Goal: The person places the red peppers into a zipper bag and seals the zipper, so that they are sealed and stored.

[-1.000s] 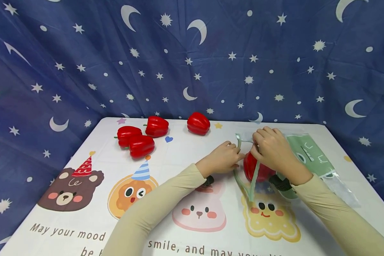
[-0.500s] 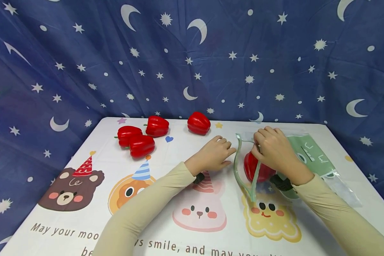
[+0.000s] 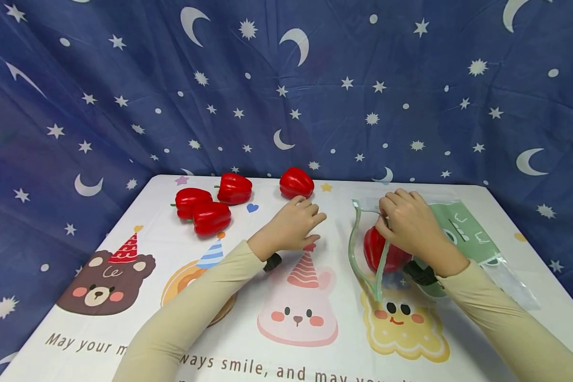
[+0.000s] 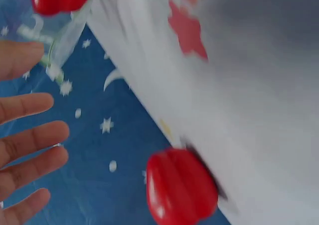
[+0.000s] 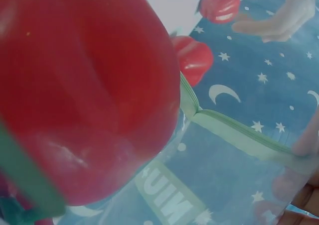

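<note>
Just beyond the left hand [image 3: 288, 225], whose loosely spread fingers hold nothing, a lone red pepper [image 3: 296, 183] lies near the far edge of the surface [image 3: 265, 193], well apart from the right hand [image 3: 405, 220], which pinches the rim of the clear bag [image 3: 460, 228] with another pepper [image 3: 373, 248] inside.

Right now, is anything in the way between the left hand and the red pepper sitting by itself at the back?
No, nothing visible stands between the left hand and the lone pepper. The three other peppers sit off to the left, outside that path.
</note>
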A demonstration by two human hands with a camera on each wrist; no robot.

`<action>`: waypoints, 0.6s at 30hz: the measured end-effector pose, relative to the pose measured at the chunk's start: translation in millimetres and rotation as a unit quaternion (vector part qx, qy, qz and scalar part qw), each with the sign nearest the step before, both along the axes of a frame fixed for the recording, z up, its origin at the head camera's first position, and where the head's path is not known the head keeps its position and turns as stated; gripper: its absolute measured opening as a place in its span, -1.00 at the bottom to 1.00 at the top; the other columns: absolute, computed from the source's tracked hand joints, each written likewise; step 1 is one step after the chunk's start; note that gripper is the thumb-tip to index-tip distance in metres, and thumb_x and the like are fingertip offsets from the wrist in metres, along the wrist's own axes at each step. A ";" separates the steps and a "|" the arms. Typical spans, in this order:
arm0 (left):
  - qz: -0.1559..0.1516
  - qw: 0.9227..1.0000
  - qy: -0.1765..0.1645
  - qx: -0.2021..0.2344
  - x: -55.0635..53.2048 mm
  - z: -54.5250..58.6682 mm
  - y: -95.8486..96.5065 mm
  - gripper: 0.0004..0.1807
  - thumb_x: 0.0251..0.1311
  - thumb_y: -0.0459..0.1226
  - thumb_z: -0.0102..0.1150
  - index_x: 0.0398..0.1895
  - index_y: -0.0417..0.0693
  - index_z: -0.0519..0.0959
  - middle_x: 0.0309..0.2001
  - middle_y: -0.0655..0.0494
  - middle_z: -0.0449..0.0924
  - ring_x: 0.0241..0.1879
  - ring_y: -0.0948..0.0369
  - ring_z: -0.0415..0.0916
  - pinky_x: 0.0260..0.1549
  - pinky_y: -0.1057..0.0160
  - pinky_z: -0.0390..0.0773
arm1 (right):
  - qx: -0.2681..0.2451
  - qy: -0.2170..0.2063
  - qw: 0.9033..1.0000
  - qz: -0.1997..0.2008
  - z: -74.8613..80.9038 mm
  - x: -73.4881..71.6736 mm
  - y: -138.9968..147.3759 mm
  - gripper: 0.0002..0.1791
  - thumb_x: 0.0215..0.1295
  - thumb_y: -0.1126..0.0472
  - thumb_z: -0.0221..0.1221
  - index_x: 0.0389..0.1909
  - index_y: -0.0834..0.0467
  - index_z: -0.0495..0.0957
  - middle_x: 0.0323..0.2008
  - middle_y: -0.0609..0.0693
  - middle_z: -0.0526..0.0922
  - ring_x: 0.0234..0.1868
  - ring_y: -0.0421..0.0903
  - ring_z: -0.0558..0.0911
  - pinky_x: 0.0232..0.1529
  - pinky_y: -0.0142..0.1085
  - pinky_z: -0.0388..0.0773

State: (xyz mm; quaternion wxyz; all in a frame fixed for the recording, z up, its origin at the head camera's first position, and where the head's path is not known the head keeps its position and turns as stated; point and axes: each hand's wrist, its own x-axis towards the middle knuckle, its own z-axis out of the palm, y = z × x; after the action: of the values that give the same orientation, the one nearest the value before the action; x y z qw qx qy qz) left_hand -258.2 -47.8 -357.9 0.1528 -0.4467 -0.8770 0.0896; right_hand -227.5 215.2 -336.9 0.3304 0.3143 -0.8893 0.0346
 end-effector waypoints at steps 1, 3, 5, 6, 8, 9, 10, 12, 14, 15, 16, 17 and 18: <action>0.003 1.000 0.001 0.003 -0.4 1.4 -4.7 -0.57 0.10 0.03 0.18 -0.02 0.02 0.51 -0.15 0.09 0.60 -0.07 0.14 0.51 0.17 0.13 0.38 | 0.000 0.001 1.000 0.001 0.0 0.0 -0.1 -0.91 -0.10 0.27 0.06 -0.66 0.19 0.36 -0.62 0.07 0.46 -0.47 0.01 0.40 -0.42 -0.16 0.32; 0.013 1.000 -0.002 0.010 -1.1 4.2 -14.3 -0.55 0.08 0.02 0.21 -0.02 0.00 0.51 -0.15 0.07 0.60 -0.07 0.13 0.51 0.16 0.12 0.39 | -0.001 0.002 1.000 0.002 0.1 -0.4 0.1 -0.91 -0.10 0.28 0.05 -0.66 0.19 0.36 -0.62 0.07 0.46 -0.47 0.00 0.39 -0.42 -0.16 0.31; 0.027 0.999 -0.010 0.017 -1.9 7.1 -23.5 -0.55 0.06 0.00 0.23 -0.01 0.00 0.52 -0.13 0.06 0.60 -0.05 0.11 0.51 0.17 0.09 0.38 | -0.001 0.003 1.000 0.002 0.4 -0.6 0.1 -0.91 -0.10 0.28 0.05 -0.66 0.19 0.36 -0.62 0.07 0.46 -0.47 0.01 0.40 -0.42 -0.15 0.31; 0.036 0.999 -0.015 0.018 -2.6 8.3 -27.9 -0.54 0.06 0.00 0.23 -0.01 0.00 0.52 -0.11 0.06 0.60 -0.04 0.10 0.51 0.19 0.07 0.38 | 0.000 0.004 1.000 0.003 0.4 -0.6 0.2 -0.91 -0.09 0.28 0.05 -0.66 0.19 0.36 -0.62 0.07 0.46 -0.47 0.01 0.40 -0.42 -0.15 0.31; 0.054 0.998 -0.026 0.024 -4.1 10.5 -35.9 -0.52 0.05 0.00 0.24 0.03 0.01 0.52 -0.08 0.06 0.60 -0.01 0.10 0.51 0.21 0.05 0.37 | 0.000 0.005 1.000 0.002 0.3 -0.6 0.5 -0.91 -0.09 0.28 0.05 -0.66 0.19 0.36 -0.62 0.07 0.46 -0.47 0.01 0.40 -0.43 -0.16 0.31; 0.064 0.997 -0.030 0.026 -5.1 11.4 -39.7 -0.52 0.05 0.00 0.24 0.04 0.01 0.52 -0.07 0.06 0.60 0.00 0.09 0.51 0.22 0.04 0.36 | 0.000 0.006 1.000 0.002 0.3 -0.6 0.7 -0.91 -0.09 0.28 0.05 -0.66 0.19 0.36 -0.62 0.07 0.46 -0.47 0.01 0.40 -0.43 -0.15 0.31; 0.074 0.996 -0.034 0.029 -6.2 12.2 -43.4 -0.51 0.05 -0.01 0.24 0.05 0.02 0.52 -0.06 0.06 0.60 0.01 0.09 0.51 0.22 0.03 0.36 | 0.000 0.007 1.000 0.003 0.3 -0.5 0.9 -0.91 -0.09 0.28 0.05 -0.66 0.19 0.36 -0.62 0.07 0.46 -0.47 0.01 0.40 -0.43 -0.15 0.31; 0.092 0.994 -0.038 0.035 -8.3 13.5 -50.2 -0.50 0.05 -0.01 0.25 0.06 0.01 0.52 -0.06 0.05 0.60 0.01 0.08 0.51 0.22 0.03 0.36 | -0.001 0.009 1.000 0.003 0.3 -0.6 1.3 -0.91 -0.10 0.28 0.05 -0.66 0.19 0.36 -0.62 0.07 0.46 -0.47 0.01 0.40 -0.43 -0.15 0.31; 0.108 0.992 -0.039 0.044 -10.1 14.6 -57.1 -0.50 0.05 -0.02 0.25 0.07 0.01 0.52 -0.07 0.03 0.61 0.00 0.06 0.52 0.21 0.02 0.36 | -0.001 0.010 1.000 0.002 0.5 -0.7 1.5 -0.92 -0.10 0.29 0.05 -0.66 0.19 0.36 -0.62 0.07 0.47 -0.47 0.01 0.40 -0.43 -0.15 0.32; 0.116 0.991 -0.038 0.049 -10.9 14.9 -60.5 -0.49 0.05 -0.02 0.25 0.07 0.00 0.52 -0.08 0.02 0.60 -0.01 0.06 0.51 0.20 0.03 0.37 | -0.001 0.010 1.000 0.002 0.8 -0.5 1.5 -0.92 -0.11 0.29 0.06 -0.66 0.19 0.36 -0.62 0.07 0.47 -0.48 0.01 0.40 -0.43 -0.15 0.32; 0.121 0.990 -0.036 0.055 -11.5 15.1 -64.0 -0.49 0.05 -0.02 0.25 0.07 -0.01 0.52 -0.10 0.01 0.60 -0.03 0.05 0.52 0.19 0.03 0.38 | -0.001 0.010 1.000 0.001 1.0 -0.6 1.5 -0.92 -0.11 0.29 0.06 -0.66 0.20 0.36 -0.62 0.07 0.46 -0.48 0.01 0.40 -0.43 -0.15 0.32; 0.126 0.989 -0.034 0.062 -12.0 15.1 -67.4 -0.50 0.05 -0.03 0.25 0.06 -0.01 0.52 -0.12 0.01 0.60 -0.04 0.06 0.52 0.17 0.04 0.38 | 0.000 0.009 1.000 0.000 1.1 -0.6 1.5 -0.92 -0.11 0.29 0.06 -0.65 0.20 0.36 -0.62 0.07 0.47 -0.48 0.01 0.40 -0.43 -0.14 0.32; 0.130 0.989 -0.031 0.068 -12.4 14.9 -70.8 -0.50 0.05 -0.03 0.25 0.06 -0.02 0.53 -0.14 0.01 0.59 -0.06 0.06 0.51 0.16 0.05 0.39 | 0.000 0.008 1.000 -0.001 1.1 -0.9 1.5 -0.92 -0.11 0.29 0.07 -0.65 0.20 0.36 -0.62 0.07 0.46 -0.48 0.01 0.40 -0.43 -0.14 0.32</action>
State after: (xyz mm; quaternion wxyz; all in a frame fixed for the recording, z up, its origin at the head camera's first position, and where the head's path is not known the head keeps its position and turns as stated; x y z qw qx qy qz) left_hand -270.5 -118.7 -342.9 0.1430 -0.3200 -0.9359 0.0348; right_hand -228.4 216.7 -335.8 0.3378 0.3136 -0.8869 0.0313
